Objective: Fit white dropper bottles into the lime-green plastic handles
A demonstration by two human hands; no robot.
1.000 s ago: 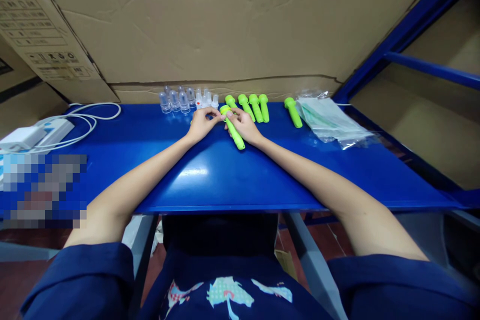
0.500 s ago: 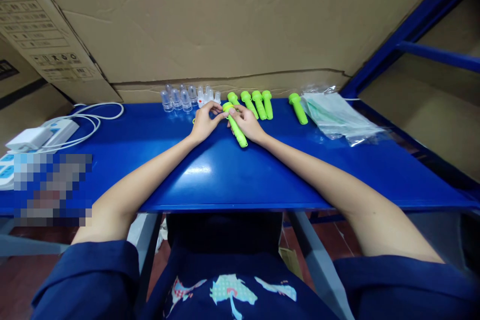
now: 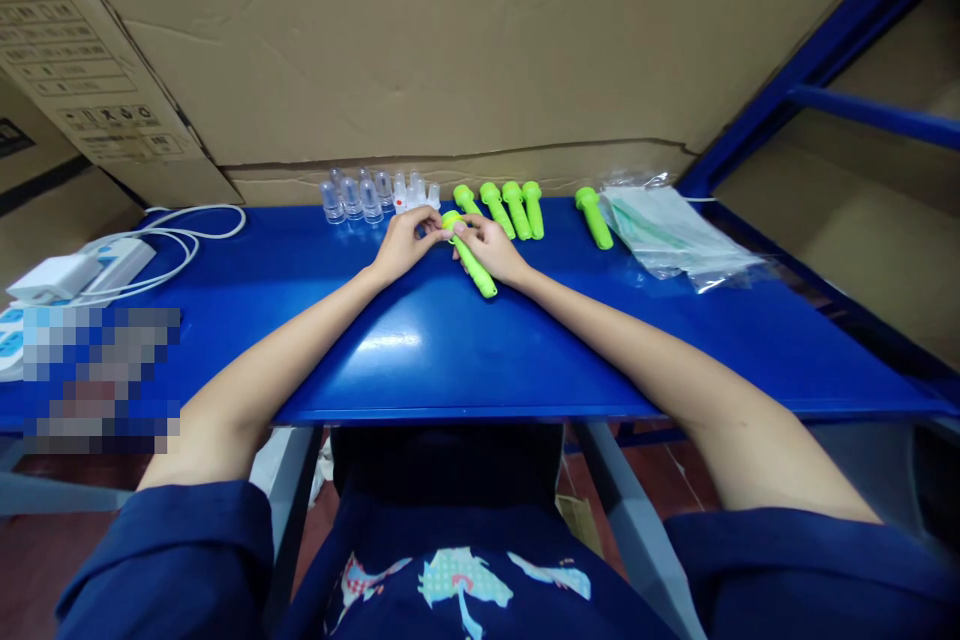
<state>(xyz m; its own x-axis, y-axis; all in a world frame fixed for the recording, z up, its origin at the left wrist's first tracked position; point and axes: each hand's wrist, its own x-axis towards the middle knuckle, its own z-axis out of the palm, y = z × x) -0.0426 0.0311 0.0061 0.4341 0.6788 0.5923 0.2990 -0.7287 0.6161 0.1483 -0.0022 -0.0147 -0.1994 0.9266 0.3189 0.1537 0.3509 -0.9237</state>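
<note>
A lime-green flashlight-shaped piece (image 3: 477, 268) lies slantwise between my hands, its wide head at the upper left and its handle end toward me. My right hand (image 3: 491, 247) is closed around its upper part, thumb on top. At the head, the fingers of my left hand (image 3: 407, 242) pinch the rim. Several like green pieces (image 3: 513, 210) rest just behind my right hand. Clear domed plastic caps (image 3: 351, 197) stand in a group beyond my left hand, with small white and clear parts (image 3: 414, 192) beside them.
Another green piece (image 3: 594, 218) lies to the right, against a clear bag of face masks (image 3: 675, 230). A power strip (image 3: 120, 263) with a charger and white cable (image 3: 196, 238) occupies the left side. Cardboard (image 3: 450, 50) walls the back of the blue table (image 3: 480, 370).
Both hands keep their hold on the green piece. Its head has shifted very slightly left, and the whole view has moved a little.
</note>
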